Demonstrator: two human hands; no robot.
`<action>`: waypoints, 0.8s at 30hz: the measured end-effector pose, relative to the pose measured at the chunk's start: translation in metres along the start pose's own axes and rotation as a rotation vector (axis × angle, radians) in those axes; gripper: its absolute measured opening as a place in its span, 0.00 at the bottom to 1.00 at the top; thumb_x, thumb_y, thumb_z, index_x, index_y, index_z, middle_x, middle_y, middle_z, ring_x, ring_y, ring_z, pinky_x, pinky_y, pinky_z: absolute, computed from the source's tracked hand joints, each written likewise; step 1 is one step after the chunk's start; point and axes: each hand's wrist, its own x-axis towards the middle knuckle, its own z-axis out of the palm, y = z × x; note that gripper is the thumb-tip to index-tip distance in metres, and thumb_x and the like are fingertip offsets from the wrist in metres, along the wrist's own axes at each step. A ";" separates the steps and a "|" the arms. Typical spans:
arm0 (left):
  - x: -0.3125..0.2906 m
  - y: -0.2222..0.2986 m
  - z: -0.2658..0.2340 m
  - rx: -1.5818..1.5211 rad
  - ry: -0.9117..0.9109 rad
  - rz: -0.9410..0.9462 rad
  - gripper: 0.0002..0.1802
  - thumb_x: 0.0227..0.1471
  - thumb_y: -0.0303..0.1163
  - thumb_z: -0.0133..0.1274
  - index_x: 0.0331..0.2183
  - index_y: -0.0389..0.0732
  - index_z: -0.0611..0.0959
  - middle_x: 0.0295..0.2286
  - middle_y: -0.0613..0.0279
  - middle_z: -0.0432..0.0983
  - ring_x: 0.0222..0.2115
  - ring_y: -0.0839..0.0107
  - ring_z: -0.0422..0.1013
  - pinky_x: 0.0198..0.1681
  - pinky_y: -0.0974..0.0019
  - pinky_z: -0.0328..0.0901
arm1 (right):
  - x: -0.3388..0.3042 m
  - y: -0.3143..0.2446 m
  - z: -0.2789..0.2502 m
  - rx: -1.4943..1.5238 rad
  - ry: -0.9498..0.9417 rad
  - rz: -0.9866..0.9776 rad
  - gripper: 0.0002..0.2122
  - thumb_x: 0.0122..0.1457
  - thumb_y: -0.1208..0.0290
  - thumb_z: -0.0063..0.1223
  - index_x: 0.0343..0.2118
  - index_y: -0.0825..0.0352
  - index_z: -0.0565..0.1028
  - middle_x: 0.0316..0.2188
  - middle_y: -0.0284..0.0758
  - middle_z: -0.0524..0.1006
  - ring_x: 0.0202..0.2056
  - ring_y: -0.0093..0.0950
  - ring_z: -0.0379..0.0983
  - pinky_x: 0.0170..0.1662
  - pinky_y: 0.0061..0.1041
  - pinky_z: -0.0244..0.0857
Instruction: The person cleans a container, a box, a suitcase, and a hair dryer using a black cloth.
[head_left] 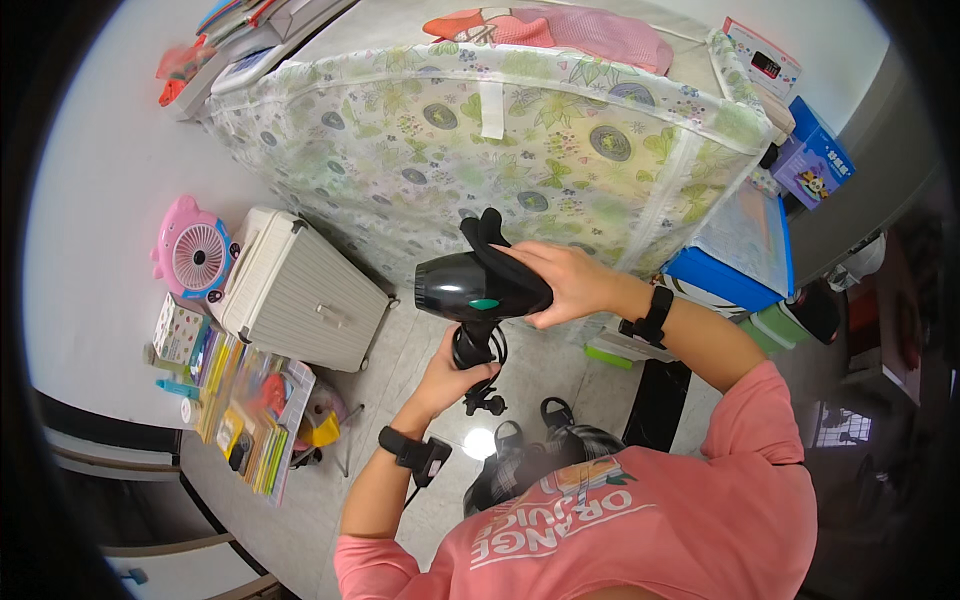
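Observation:
A black hair dryer [452,286] with a small green patch on its side is held up in front of me, its ribbed end toward the left. My left hand [446,380] is closed round its handle, where the black cord [502,345] is looped; the plug [488,404] dangles just below. At the dryer's other end, my right hand [562,284] grips a soft black piece [487,232], which looks like fabric and bends up over the dryer. How far it wraps round that end is hidden by my fingers.
A flowered fabric cover [440,150] spans the far side. To the left stand a white suitcase [310,295], a pink fan [196,252] and a low stand of books [250,410]. A blue-edged storage box [735,265] sits at right. My feet are on the tiled floor [400,345].

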 end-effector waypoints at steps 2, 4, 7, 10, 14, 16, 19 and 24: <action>-0.006 -0.006 0.002 -0.178 0.054 -0.088 0.36 0.38 0.27 0.61 0.50 0.37 0.64 0.38 0.61 0.70 0.38 0.75 0.66 0.42 0.70 0.63 | 0.002 -0.002 -0.001 -0.001 -0.007 0.028 0.43 0.34 0.66 0.58 0.59 0.57 0.54 0.40 0.38 0.68 0.39 0.38 0.69 0.37 0.31 0.66; -0.004 -0.008 0.008 -0.179 0.107 -0.057 0.33 0.39 0.26 0.60 0.48 0.36 0.65 0.35 0.62 0.71 0.34 0.77 0.67 0.38 0.72 0.64 | 0.003 -0.003 -0.003 -0.001 -0.017 0.057 0.43 0.34 0.66 0.58 0.59 0.58 0.54 0.41 0.38 0.68 0.40 0.38 0.69 0.37 0.32 0.66; 0.000 0.017 0.017 -0.147 0.302 -0.022 0.31 0.39 0.24 0.59 0.47 0.36 0.66 0.29 0.65 0.71 0.27 0.78 0.67 0.31 0.76 0.64 | 0.006 -0.006 -0.007 -0.017 0.009 0.057 0.42 0.36 0.62 0.60 0.59 0.57 0.55 0.41 0.38 0.68 0.39 0.38 0.69 0.37 0.31 0.66; 0.002 0.013 0.017 -0.167 0.325 -0.020 0.30 0.39 0.24 0.60 0.46 0.35 0.66 0.29 0.64 0.72 0.26 0.78 0.68 0.29 0.75 0.64 | 0.014 -0.015 -0.005 -0.066 0.045 0.068 0.38 0.42 0.58 0.59 0.59 0.56 0.56 0.45 0.37 0.68 0.40 0.37 0.69 0.38 0.31 0.66; 0.000 0.022 0.022 -0.366 0.363 -0.030 0.31 0.38 0.18 0.58 0.47 0.36 0.66 0.28 0.64 0.71 0.26 0.78 0.69 0.27 0.76 0.65 | 0.025 -0.045 0.003 -0.469 0.156 0.012 0.31 0.46 0.60 0.55 0.56 0.52 0.61 0.55 0.33 0.62 0.49 0.35 0.63 0.49 0.35 0.59; 0.000 0.023 0.018 -0.385 0.334 -0.057 0.32 0.37 0.16 0.57 0.47 0.36 0.66 0.30 0.63 0.71 0.28 0.76 0.70 0.29 0.74 0.67 | 0.024 -0.062 0.007 -0.530 0.176 -0.068 0.33 0.43 0.60 0.57 0.56 0.51 0.61 0.57 0.32 0.60 0.53 0.37 0.58 0.53 0.41 0.53; 0.000 0.031 0.014 -0.609 0.359 -0.015 0.29 0.39 0.15 0.52 0.47 0.36 0.66 0.34 0.60 0.71 0.30 0.72 0.72 0.32 0.71 0.70 | 0.014 -0.065 0.015 -0.570 0.096 -0.245 0.26 0.45 0.67 0.51 0.52 0.55 0.67 0.58 0.27 0.58 0.59 0.34 0.51 0.59 0.45 0.41; -0.006 0.045 0.006 -0.555 0.352 -0.044 0.24 0.38 0.15 0.53 0.41 0.38 0.69 0.30 0.64 0.71 0.27 0.75 0.71 0.30 0.74 0.68 | 0.007 -0.042 0.003 -0.585 -0.019 -0.294 0.26 0.40 0.71 0.49 0.49 0.58 0.70 0.57 0.22 0.61 0.58 0.28 0.54 0.59 0.43 0.44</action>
